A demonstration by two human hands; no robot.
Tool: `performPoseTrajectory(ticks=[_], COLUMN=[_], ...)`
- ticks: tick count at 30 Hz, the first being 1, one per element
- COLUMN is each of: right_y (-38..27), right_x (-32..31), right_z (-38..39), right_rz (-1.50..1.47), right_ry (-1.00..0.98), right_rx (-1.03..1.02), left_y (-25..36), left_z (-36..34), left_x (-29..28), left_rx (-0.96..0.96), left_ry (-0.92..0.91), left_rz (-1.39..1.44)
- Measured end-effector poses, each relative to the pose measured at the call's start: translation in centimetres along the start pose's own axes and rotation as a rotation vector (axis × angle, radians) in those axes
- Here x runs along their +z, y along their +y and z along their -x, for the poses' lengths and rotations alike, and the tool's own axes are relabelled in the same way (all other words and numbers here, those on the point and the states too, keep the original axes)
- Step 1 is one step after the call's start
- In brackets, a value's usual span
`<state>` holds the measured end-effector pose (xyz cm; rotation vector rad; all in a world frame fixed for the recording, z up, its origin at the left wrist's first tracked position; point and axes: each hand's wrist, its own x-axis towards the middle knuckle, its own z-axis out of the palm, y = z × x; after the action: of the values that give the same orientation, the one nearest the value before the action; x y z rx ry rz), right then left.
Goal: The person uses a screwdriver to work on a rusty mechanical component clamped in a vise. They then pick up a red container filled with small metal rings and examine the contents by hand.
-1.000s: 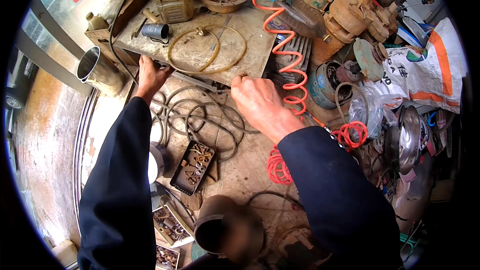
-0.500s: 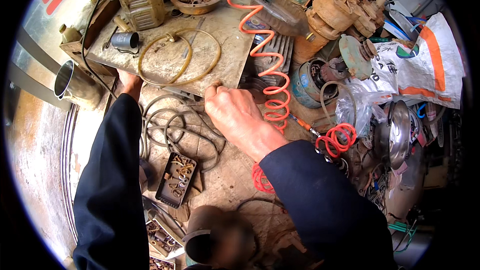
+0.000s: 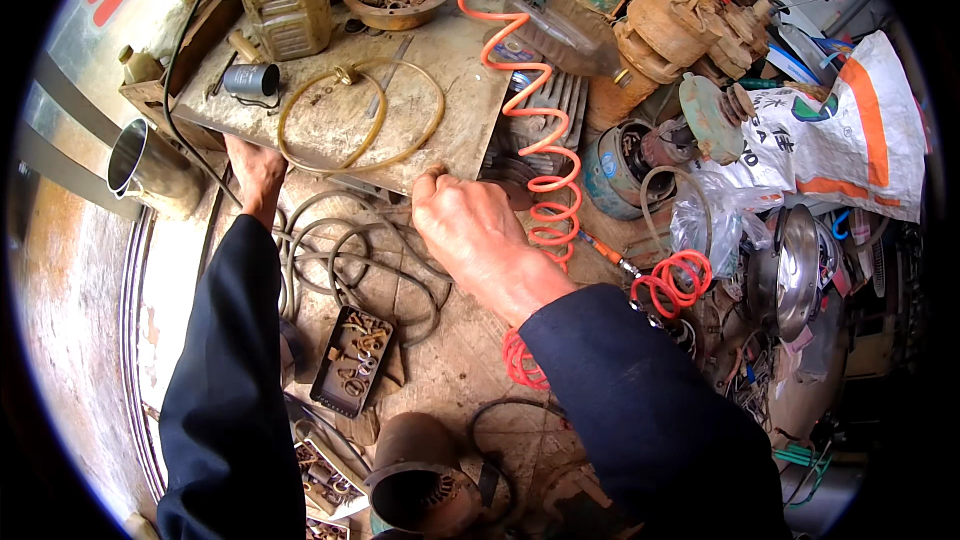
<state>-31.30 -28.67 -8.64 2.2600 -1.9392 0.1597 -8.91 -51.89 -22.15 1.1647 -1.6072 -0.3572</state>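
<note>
A dusty flat tabletop (image 3: 310,120) lies ahead of me, with a loop of yellowish clear hose (image 3: 440,125) on it. My right hand (image 3: 475,235) is closed at its near right corner, fingers curled over the edge. At the near left side, my left hand (image 3: 258,172) reaches under the same edge, and its fingers are hidden beneath. A dark cylindrical capacitor-like part (image 3: 250,80) lies on top, close to a tall grimy plastic jug (image 3: 285,0). Below the edge, between my arms, runs a coiled grey cable (image 3: 350,240).
A coiled orange air hose (image 3: 545,145) hangs just right of my right hand. Nearer to me are a black tray (image 3: 350,360) of small metal parts and an open motor housing (image 3: 420,470). Rusty motor castings (image 3: 665,25) and a white sack (image 3: 860,130) crowd the right. A metal cylinder (image 3: 150,170) stands left.
My left hand has drawn back slightly, so more of its back and wrist shows. My right hand stays at the tabletop corner.
</note>
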Motion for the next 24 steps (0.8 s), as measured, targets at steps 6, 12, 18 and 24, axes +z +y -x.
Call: performPoseTrajectory(ticks=[6,12,18,24], right_y=[0.4,-0.7,-0.2,0.2], right_x=[-1.3,-0.6,-1.7,-9.7], right_z=[0.1,-0.2,0.3,3.1], right_rz=[0.065,0.089,0.006,-0.327], right_ry=[-0.02,0.022,-0.043,-0.234], right_rx=[0.009,-0.018,-0.049,0.135], left_y=[-1.9,3.2,7.8,19.1], left_z=[-0.7,1.3,6.2,9.8], left_x=[1.4,-3.0,-7.8,-16.3], left_rx=[-0.076,-0.39,-0.368,-0.306], left_ry=[-0.12,0.029,-0.021,-0.332], left_rz=[0.001,0.134,0.284,0.521])
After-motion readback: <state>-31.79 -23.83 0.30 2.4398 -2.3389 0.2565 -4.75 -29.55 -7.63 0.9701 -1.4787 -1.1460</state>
